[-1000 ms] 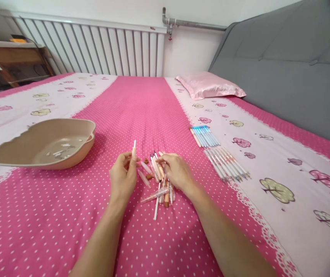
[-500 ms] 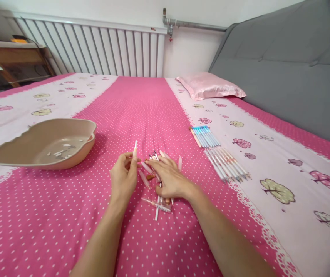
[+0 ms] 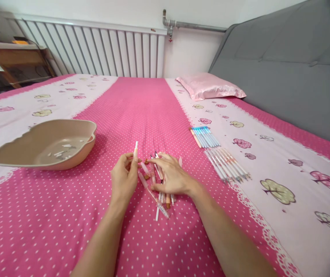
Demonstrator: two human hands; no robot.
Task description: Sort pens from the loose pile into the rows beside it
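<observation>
My left hand (image 3: pixel 124 174) pinches a slim white pen (image 3: pixel 136 148) upright, its tip above the thumb; the lower part is hidden in the fingers. To its right, my right hand (image 3: pixel 172 173) is spread over a loose pile of pens and pen parts, thumb and index finger apart, gripping nothing I can see. The index fingertip is close to a small brown piece (image 3: pixel 146 161). In the pile lie a clear pinkish pen barrel (image 3: pixel 162 211), a thin white stick (image 3: pixel 157 214) and a brown-ended piece (image 3: pixel 168 201). The palm hides part of the pile.
A beige basin (image 3: pixel 45 144) with small white pieces inside stands on the bed at left. At right lie a row of blue pens (image 3: pixel 206 136) and a row of white patterned pens (image 3: pixel 226 164). Behind are a pink pillow (image 3: pixel 211 85) and grey headboard (image 3: pixel 286 69).
My right hand has lifted and opened wider over the pile, and several pen parts beneath it have shifted. The clear barrel has turned and slid slightly nearer. My left hand stays nearly still.
</observation>
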